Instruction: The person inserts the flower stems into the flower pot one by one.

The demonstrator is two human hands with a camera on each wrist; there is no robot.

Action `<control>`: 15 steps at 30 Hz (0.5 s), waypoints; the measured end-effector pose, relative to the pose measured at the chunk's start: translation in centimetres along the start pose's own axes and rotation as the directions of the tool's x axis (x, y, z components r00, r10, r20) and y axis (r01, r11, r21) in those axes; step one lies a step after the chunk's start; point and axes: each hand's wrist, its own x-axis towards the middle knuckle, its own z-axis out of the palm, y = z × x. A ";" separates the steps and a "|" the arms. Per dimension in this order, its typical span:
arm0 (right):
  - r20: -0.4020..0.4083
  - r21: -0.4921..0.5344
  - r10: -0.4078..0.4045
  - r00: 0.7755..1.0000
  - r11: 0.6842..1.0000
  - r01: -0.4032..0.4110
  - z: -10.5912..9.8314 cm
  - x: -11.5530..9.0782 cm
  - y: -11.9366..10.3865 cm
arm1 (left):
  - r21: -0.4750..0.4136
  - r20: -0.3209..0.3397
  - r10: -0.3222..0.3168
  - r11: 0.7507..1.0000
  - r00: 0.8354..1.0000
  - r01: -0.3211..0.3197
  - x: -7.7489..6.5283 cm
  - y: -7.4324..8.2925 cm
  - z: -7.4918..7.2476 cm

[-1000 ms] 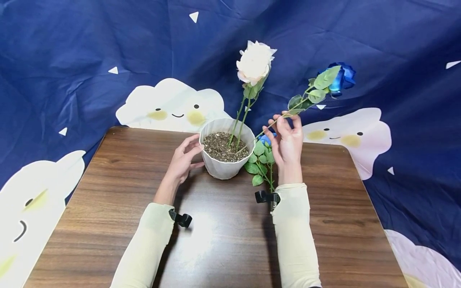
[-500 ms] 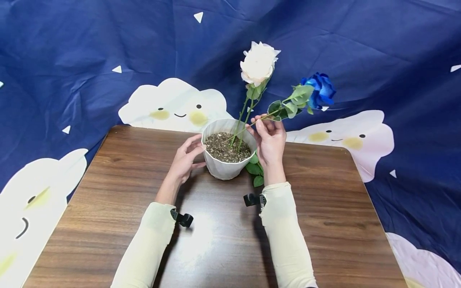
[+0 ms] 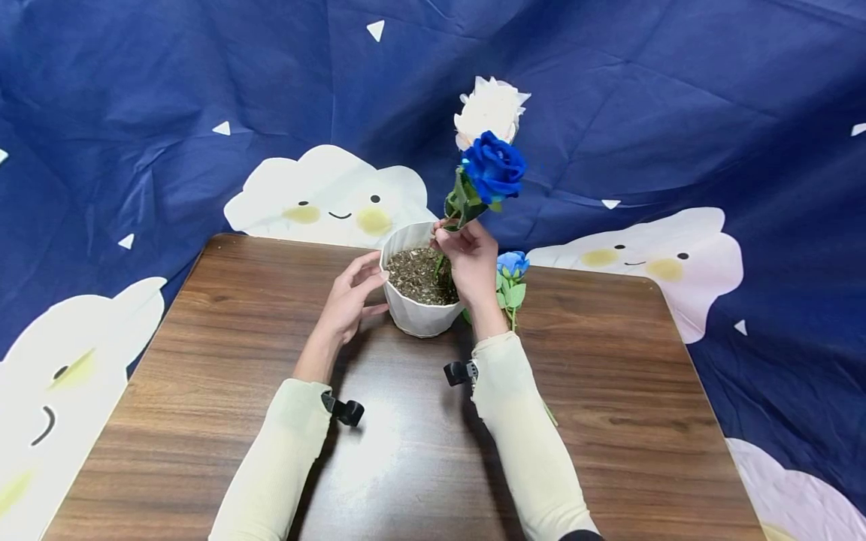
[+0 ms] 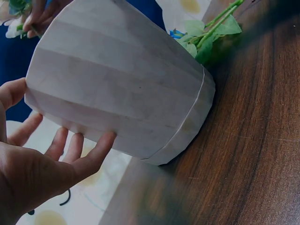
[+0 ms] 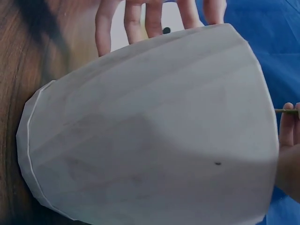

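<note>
A white faceted flower pot [image 3: 421,317] full of soil [image 3: 416,276] stands upright near the table's back edge. My left hand [image 3: 345,300] rests its spread fingertips against the pot's left side, as the left wrist view also shows. Over the pot's right rim, my right hand [image 3: 471,263] pinches the stem of a dark blue rose [image 3: 495,167]. That stem slants down toward the soil; my hand hides its lower end. Behind the blue bloom rises a white rose [image 3: 489,105] whose stem is mostly covered.
Another blue rose [image 3: 512,264] lies on the brown wooden table [image 3: 629,376] to the right of the pot, partly under my right forearm. A navy cloth [image 3: 643,113] with smiling clouds hangs behind the table.
My right hand has moved left with the blue rose, bringing it more upright and in front of the white rose. The left hand stays at the pot.
</note>
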 end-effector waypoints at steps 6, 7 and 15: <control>0.042 -0.037 0.071 0.997 0.997 -0.070 0.5 0.7 0.5 | 0.009 0.001 0.005 1.000 1.000 -0.005 0.0 0.1 0.0; 0.045 -0.047 0.083 0.996 0.996 -0.081 0.6 0.9 0.6 | 0.010 0.003 0.004 1.000 1.000 -0.004 0.1 0.1 0.0; 0.083 -0.197 0.221 0.972 0.960 -0.202 0.5 1.6 1.7 | 0.010 0.006 0.002 1.000 1.000 -0.002 0.1 0.0 0.0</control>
